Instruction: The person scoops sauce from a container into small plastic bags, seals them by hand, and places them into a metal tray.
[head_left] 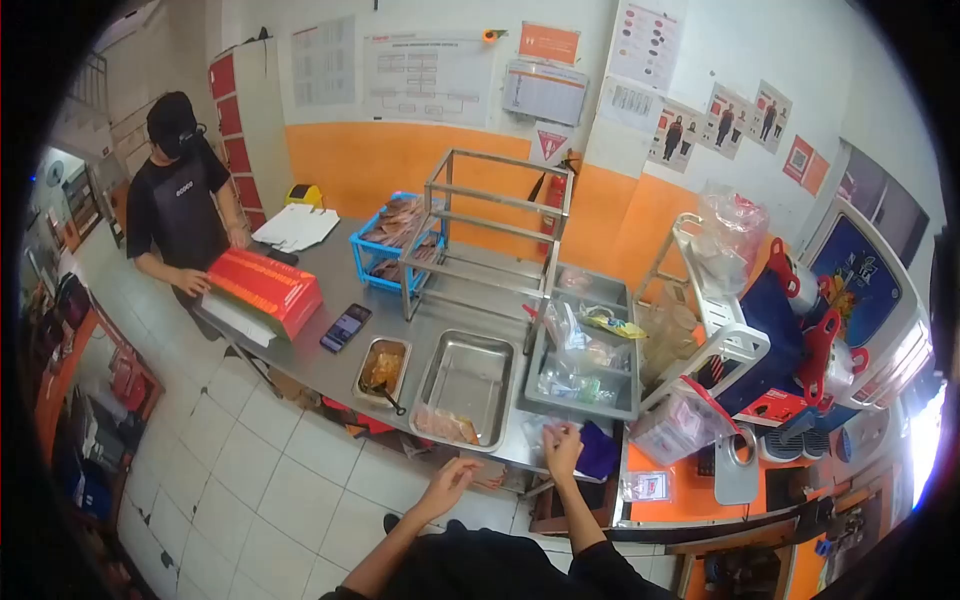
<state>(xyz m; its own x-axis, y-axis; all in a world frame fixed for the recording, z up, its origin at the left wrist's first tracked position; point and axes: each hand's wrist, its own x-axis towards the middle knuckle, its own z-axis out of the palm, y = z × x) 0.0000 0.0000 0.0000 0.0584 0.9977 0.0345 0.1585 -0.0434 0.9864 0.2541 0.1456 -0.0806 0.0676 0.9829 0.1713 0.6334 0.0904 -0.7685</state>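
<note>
My left hand (447,487) is at the table's front edge, just below a large steel tray (466,375); its fingers are curled, and whether they hold anything is too small to tell. A clear packet with brownish contents (446,425) lies in the tray's near end. My right hand (563,450) is right of the tray, fingers bent together beside clear plastic (538,432) and a purple cloth (597,450). Left of the large tray, a smaller steel pan (383,366) holds orange-brown food and a black-handled utensil.
A co-worker (180,200) stands at the far left by a red box (262,290). A phone (346,328), blue crate (362,250) and metal rack (490,265) are on the table. A grey divided bin (583,398) holds plastic bags; a white shelf (735,345) stands right.
</note>
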